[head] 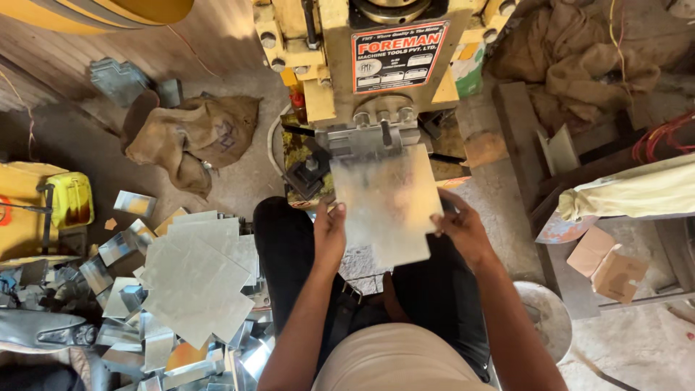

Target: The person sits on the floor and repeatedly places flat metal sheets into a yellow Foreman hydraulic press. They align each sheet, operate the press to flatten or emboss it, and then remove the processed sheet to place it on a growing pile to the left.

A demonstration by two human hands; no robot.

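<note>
We hold a flat metal sheet (387,206) by its two sides, our left hand (329,232) pinching the left edge and our right hand (457,228) gripping the right. Its far edge sits under the tooling of the yellow press (340,65), so it stays level. A stack of cut sheets (195,279) lies on the floor to our left, within reach.

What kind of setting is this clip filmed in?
Most likely a small sheet-metal workshop: a yellow press machine stands ahead, both hands feed it a metal sheet, and cut sheets lie piled on the floor.
</note>
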